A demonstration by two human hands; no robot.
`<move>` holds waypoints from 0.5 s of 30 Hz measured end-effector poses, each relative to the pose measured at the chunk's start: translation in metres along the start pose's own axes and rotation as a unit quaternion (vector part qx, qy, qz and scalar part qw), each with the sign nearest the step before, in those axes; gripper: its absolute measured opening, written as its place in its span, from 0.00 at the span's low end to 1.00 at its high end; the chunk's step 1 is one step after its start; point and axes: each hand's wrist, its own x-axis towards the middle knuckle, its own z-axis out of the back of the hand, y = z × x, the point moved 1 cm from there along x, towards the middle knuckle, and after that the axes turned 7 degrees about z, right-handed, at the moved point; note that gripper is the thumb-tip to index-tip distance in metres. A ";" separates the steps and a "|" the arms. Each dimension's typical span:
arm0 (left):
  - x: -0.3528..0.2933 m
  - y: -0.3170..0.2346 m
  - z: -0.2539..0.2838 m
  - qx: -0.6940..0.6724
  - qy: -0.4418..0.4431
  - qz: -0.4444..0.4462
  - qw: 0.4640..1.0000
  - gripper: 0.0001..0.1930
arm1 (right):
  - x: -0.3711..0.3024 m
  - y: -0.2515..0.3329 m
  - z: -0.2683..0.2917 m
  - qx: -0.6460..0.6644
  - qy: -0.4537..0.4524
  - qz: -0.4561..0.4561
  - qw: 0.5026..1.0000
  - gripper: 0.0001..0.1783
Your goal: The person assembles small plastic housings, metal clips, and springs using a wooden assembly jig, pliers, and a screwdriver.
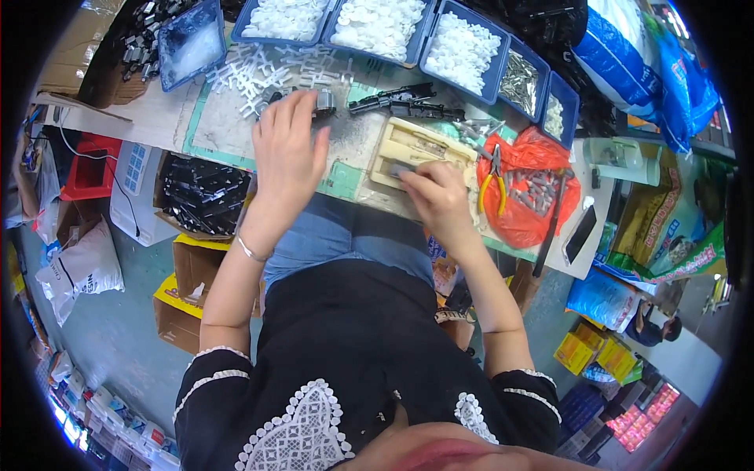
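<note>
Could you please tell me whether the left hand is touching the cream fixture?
Apart: the head view shows worktop between the left hand and the cream fixture.

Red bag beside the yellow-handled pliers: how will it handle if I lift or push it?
The red bag looks thin and crumpled, so it is probably floppy. The small grey parts lie loose in its open middle and would likely shift or spill if tilted. A dark rod seems to lie across its right side, so may get dragged.
</note>
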 end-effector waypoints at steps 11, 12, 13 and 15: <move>0.020 0.029 -0.016 0.025 0.019 -0.038 0.999 0.20 | -0.017 0.024 -0.008 -0.124 0.004 0.075 0.989 0.24; 0.019 0.030 -0.017 0.012 0.012 -0.042 0.999 0.20 | -0.022 0.025 -0.009 -0.117 -0.002 0.075 0.990 0.26; 0.017 0.030 -0.019 0.013 0.011 -0.047 0.999 0.20 | -0.027 0.025 -0.011 -0.130 -0.007 0.081 0.988 0.27; 0.017 0.030 -0.019 0.014 -0.002 -0.066 0.998 0.21 | -0.030 0.027 -0.014 -0.151 -0.014 0.092 0.984 0.28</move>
